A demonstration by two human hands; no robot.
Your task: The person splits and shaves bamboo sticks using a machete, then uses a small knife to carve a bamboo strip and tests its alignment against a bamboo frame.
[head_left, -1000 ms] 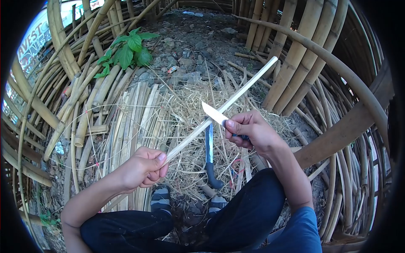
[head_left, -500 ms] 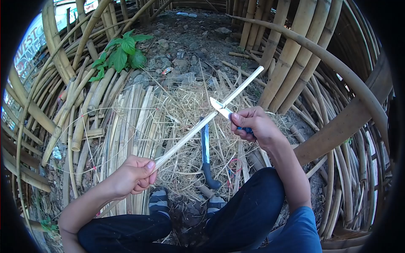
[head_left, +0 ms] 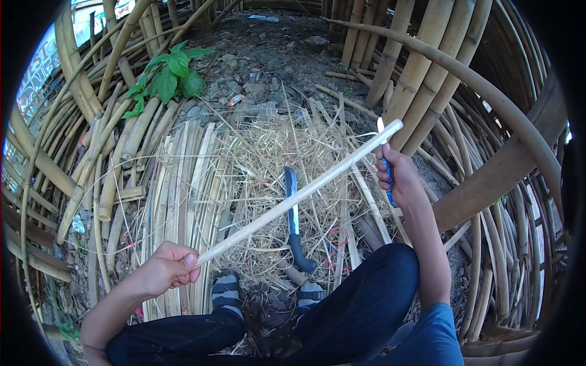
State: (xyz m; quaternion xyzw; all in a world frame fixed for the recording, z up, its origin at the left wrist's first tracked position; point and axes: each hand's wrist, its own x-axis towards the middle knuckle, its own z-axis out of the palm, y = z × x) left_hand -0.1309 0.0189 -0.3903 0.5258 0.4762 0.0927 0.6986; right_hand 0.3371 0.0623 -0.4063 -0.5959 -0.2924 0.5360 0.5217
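Observation:
A pale bamboo strip (head_left: 293, 198) slants up across the view from lower left to upper right. My left hand (head_left: 169, 268) is closed round its lower end. In my right hand (head_left: 398, 177) is a knife (head_left: 387, 163) with a blue handle, the fingers wrapped round it. Its blade shows at the strip's far end, partly hidden behind the strip, and a thin curl stands out beside it. Below the strip, a machete (head_left: 295, 226) with a black handle lies on the shavings (head_left: 262, 152), crossed by the strip in my view.
Split bamboo strips (head_left: 183, 201) lie in a row on the left. Thick bamboo poles (head_left: 427, 73) stand at the right, with a curved pole (head_left: 488, 91) arching in front. A green plant (head_left: 171, 76) grows at the upper left. My sandalled feet (head_left: 227, 293) are below the shavings.
My right hand with the knife has moved right and slightly up, from the strip's upper-middle part to its far end. My left hand has shifted left and down with the strip.

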